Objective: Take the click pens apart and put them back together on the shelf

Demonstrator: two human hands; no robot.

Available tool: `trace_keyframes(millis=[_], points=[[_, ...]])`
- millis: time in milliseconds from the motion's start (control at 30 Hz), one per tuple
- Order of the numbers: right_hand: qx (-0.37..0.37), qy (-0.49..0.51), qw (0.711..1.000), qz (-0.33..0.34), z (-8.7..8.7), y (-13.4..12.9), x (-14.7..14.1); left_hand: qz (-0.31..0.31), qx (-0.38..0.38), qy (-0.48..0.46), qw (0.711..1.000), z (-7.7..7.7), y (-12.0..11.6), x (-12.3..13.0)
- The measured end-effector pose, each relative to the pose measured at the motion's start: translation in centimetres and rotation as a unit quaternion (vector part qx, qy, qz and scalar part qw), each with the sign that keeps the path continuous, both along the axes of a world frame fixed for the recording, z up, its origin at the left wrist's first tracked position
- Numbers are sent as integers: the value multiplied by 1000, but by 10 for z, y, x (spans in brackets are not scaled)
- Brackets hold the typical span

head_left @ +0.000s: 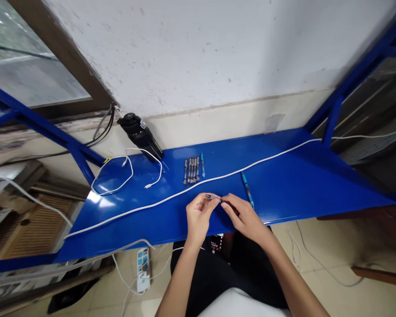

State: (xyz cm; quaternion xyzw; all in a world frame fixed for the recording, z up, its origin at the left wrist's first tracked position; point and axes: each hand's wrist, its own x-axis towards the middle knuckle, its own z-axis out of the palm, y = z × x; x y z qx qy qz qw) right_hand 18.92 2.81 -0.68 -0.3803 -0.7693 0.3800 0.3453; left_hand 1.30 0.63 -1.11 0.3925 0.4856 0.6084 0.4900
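Between my two hands, just above the front part of the blue table (303, 185), is a dark pen (214, 197). My left hand (199, 215) pinches its clip end, while the fingers of my right hand (242, 213) close on the other end, mostly hiding it. To the right of my right hand lies a blue pen (247, 189) on the tabletop. Farther back, several grey pens (192, 171) lie side by side in a row. Another blue pen (203, 165) is at the right end of that row.
A white cable (260, 163) crosses the table diagonally, between the pen row and my hands. At the back left a black bottle (141, 136) stands near a coiled white charging cable (132, 174). A power strip (143, 268) lies on the floor. Blue frame posts (333, 119) flank the table.
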Motion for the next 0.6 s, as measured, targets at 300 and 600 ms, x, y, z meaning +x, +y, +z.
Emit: trace_keyframes(millis=[300,600], points=[[-29,12,999,28,3,1,4,0,19,-60,998,-2,0,-1],[-37,25,999,6,4,2,3,-24,19,-2,1000,2,0,-2]])
